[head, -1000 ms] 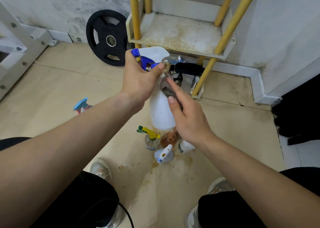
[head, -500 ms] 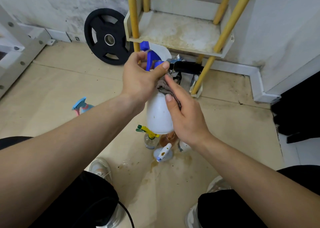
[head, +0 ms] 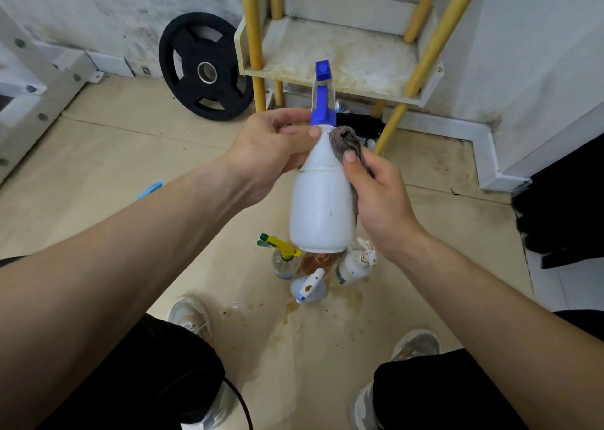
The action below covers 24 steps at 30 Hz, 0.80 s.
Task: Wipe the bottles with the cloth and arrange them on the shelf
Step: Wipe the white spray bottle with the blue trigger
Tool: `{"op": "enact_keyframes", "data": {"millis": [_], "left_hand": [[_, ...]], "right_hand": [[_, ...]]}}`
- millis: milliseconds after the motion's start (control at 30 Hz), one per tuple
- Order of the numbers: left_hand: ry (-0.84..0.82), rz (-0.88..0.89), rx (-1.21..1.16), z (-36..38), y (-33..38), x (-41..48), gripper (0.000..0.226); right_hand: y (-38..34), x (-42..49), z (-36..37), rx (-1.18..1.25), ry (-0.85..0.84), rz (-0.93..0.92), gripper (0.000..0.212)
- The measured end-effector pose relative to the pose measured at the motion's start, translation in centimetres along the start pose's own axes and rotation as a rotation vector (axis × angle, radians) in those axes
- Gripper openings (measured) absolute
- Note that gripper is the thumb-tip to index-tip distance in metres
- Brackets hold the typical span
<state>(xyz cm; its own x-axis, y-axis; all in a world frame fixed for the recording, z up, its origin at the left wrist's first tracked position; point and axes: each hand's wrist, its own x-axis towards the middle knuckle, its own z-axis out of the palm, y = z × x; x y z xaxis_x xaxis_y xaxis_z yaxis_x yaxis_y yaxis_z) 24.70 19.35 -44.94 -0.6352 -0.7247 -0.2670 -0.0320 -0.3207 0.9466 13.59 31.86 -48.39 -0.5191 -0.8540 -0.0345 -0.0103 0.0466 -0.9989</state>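
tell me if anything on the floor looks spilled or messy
Yes: brownish liquid stains spot the floor beside the small spray bottles standing there, like a spill. The shelf board is also blotched with yellowish grime.

Held a white spray bottle (head: 322, 207) near upright in the air, left hand (head: 271, 145) pinching its neck just under the blue trigger head (head: 323, 102). Pressed a crumpled grey-brown cloth (head: 346, 141) to the bottle's right shoulder with the right hand (head: 379, 197). Had four smaller bottles (head: 354, 266) bunched on the stained floor (head: 327, 348) directly below, and a cream shelf (head: 343, 60) with yellow posts, grimy on its lowest tier, just beyond.
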Motion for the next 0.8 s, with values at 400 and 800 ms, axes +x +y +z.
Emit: {"op": "enact_keyframes", "data": {"millis": [400, 800], "left_hand": [[0.026, 0.076, 0.095, -0.1, 0.5, 0.1, 0.046], [0.027, 0.090, 0.029, 0.0, 0.7, 0.4, 0.027]], "right_hand": [[-0.5, 0.3, 0.4, 0.245, -0.056, 0.133, 0.026], [-0.7, -0.2, 1.0, -0.044, -0.049, 0.021, 0.032]]}}
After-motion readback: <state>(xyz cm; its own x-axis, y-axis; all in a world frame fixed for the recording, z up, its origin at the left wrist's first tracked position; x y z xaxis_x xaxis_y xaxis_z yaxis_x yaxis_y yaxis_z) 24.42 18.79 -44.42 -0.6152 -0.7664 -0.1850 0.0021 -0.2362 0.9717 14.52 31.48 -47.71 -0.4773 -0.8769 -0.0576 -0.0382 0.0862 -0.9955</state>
